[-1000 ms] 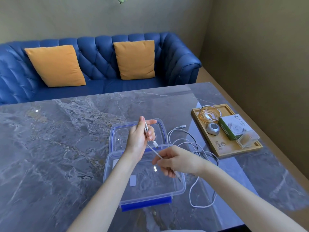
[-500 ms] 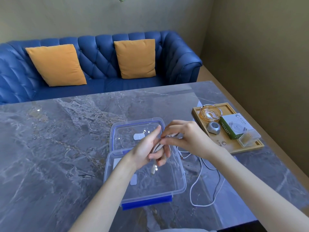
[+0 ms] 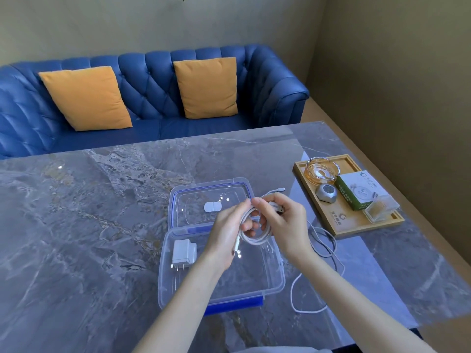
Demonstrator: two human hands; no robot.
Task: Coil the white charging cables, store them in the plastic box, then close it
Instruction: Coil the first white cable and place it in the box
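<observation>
Surface: we work at a grey marble table (image 3: 102, 225); a blue sofa (image 3: 153, 80) with two orange cushions stands behind it.
Box: we see the clear plastic box (image 3: 254, 281) open on the table, its blue latch at the near edge.
Lid: the lid (image 3: 183, 200) lies flat, touching the far rim of the box.
Charger: a white plug adapter (image 3: 184, 252) lies inside the box at its left side.
Coiled cable: we hold the white cable (image 3: 254, 239) in loops above the box, between both hands.
Left hand: our left hand (image 3: 226, 230) pinches the loops, one cable end hanging below it.
Right hand: our right hand (image 3: 283, 225) grips the coil, a plug end showing at its knuckles.
Loose cable: a second cable (image 3: 305, 309) lies uncoiled on the table, just right of the box.
Tray: a wooden tray (image 3: 339, 222) to the right carries a glass ashtray (image 3: 322, 171) and a green carton (image 3: 356, 189).
</observation>
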